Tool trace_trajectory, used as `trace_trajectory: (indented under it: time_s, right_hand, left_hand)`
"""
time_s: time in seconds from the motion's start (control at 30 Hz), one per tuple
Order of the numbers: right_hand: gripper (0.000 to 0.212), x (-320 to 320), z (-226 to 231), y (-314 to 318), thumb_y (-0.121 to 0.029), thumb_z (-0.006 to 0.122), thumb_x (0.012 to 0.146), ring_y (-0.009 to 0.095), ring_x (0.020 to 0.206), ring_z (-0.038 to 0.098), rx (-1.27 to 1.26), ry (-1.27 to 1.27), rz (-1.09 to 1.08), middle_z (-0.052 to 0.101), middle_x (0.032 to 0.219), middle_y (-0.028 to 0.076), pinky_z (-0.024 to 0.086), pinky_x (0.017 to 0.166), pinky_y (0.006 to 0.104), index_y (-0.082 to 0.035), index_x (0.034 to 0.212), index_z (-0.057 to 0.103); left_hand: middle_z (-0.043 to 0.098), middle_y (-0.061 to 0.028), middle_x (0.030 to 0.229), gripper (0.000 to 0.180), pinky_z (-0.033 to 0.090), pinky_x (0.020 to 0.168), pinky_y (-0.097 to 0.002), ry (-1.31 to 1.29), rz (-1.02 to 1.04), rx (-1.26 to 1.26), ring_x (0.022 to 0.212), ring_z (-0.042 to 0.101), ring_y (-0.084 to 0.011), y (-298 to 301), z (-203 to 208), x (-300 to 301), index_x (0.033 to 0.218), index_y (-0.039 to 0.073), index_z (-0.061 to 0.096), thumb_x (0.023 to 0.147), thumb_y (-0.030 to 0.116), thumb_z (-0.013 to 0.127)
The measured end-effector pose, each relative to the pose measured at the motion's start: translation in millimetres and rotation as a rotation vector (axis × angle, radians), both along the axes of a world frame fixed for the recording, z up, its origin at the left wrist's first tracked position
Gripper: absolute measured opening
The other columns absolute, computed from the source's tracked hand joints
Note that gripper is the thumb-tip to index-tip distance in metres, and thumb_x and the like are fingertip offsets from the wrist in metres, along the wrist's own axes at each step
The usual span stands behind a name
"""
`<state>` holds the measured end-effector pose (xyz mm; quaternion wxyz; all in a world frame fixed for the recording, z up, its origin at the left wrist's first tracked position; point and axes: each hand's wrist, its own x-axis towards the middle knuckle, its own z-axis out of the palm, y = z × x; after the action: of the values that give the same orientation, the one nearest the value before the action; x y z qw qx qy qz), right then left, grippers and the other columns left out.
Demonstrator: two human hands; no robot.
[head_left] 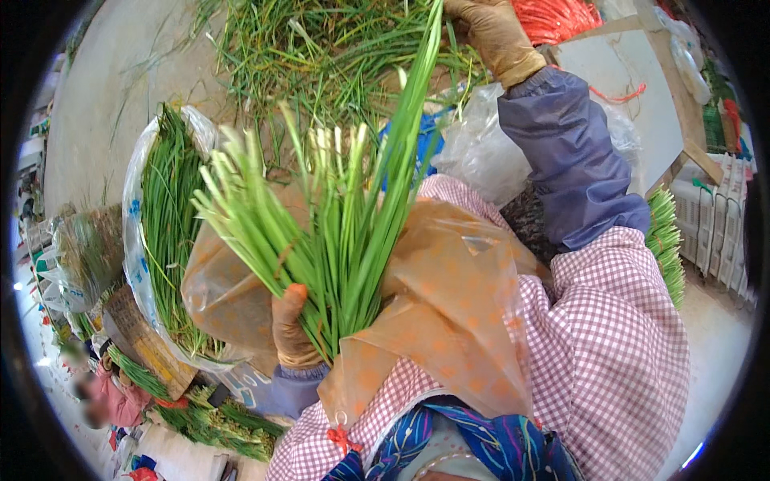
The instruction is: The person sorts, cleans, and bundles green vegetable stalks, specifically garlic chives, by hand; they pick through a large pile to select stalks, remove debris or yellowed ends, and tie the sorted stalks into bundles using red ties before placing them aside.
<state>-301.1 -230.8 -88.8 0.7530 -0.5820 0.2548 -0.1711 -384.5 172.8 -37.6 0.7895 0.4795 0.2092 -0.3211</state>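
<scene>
My left hand [292, 330], in a brown glove with an orange-stained thumb, is closed round a bunch of green chives [337, 240]. Their pale cut ends fan out toward the far side, and a few long leaves slant up to the top edge. My right hand [491, 36], gloved the same way, reaches to the far right, near those leaf tips. Its fingers run out of the picture, so their grip does not show. A brown plastic apron [433, 313] covers my lap under the bunch.
Loose green leaves [321, 56] lie heaped on the floor ahead. To the left, a clear plastic bag [132, 208] holds more chives. Crumpled plastic [485, 152], a pale board [622, 88] and red ties [553, 20] are on the right, beyond them white crates [714, 212]. Another person [120, 394] sits at lower left.
</scene>
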Motion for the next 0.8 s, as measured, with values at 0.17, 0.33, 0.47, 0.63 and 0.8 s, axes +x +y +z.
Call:
trace_trajectory:
  time_s: [0.17, 0.33, 0.47, 0.63, 0.8]
  right_hand:
    - [0.009, 15.1, 15.8, 5.8, -0.006, 0.056, 0.088, 0.004, 0.065, 0.05, -0.415, -0.083, 0.25, 0.057, 0.07, -0.004, 0.043, 0.059, 0.0214, -0.001, 0.089, 0.064]
    - [0.009, 21.6, 47.1, 4.7, -0.002, 0.058, 0.081, 0.014, 0.061, 0.056, -1.114, -0.285, 0.194, 0.057, 0.066, 0.009, 0.046, 0.058, 0.0276, -0.002, 0.089, 0.062]
    - [0.009, 34.1, 35.4, -32.7, -0.006, 0.06, 0.078, 0.029, 0.064, 0.06, -1.414, -0.341, -0.106, 0.06, 0.072, 0.016, 0.047, 0.058, 0.0333, -0.003, 0.086, 0.063]
    - [0.023, 41.7, -12.6, -141.5, -0.024, 0.055, 0.083, 0.028, 0.071, 0.063, -1.454, 0.306, -0.512, 0.063, 0.076, 0.017, 0.049, 0.063, 0.0385, -0.005, 0.094, 0.062]
    - [0.082, 42.3, -59.2, -78.7, -0.066, 0.046, 0.082, 0.039, 0.111, 0.049, -0.669, 0.606, 0.395, 0.049, 0.119, 0.028, 0.043, 0.09, 0.0465, -0.002, 0.132, 0.035]
  left_hand:
    - [0.054, -0.0118, 0.121, 0.085, 0.046, 0.09, -0.0337, -0.237, -0.393, 0.16, 0.106, 0.055, -0.0208, -16.3, 0.3, 0.1, 0.135, 0.001, 0.033, 0.064, 0.014, 0.077]
    - [0.057, -0.0115, 0.117, 0.075, 0.048, 0.087, -0.0322, -0.262, -0.555, 0.301, 0.102, 0.058, -0.0198, -27.9, 1.4, 1.6, 0.129, 0.001, 0.039, 0.065, 0.006, 0.076]
    - [0.058, -0.0117, 0.113, 0.07, 0.049, 0.084, -0.0318, -0.292, -0.576, 0.275, 0.098, 0.059, -0.0196, -20.1, -6.4, 2.3, 0.127, 0.001, 0.041, 0.066, 0.005, 0.075]
    - [0.057, -0.0128, 0.115, 0.07, 0.05, 0.082, -0.0318, -0.26, -0.568, 0.349, 0.096, 0.06, -0.0204, -16.7, -2.8, 2.2, 0.127, 0.001, 0.041, 0.067, 0.004, 0.075]
    - [0.058, -0.012, 0.112, 0.069, 0.049, 0.084, -0.0336, -0.185, -0.507, 0.356, 0.098, 0.058, -0.0204, -13.7, -0.1, 1.7, 0.126, -0.001, 0.041, 0.066, 0.003, 0.074]
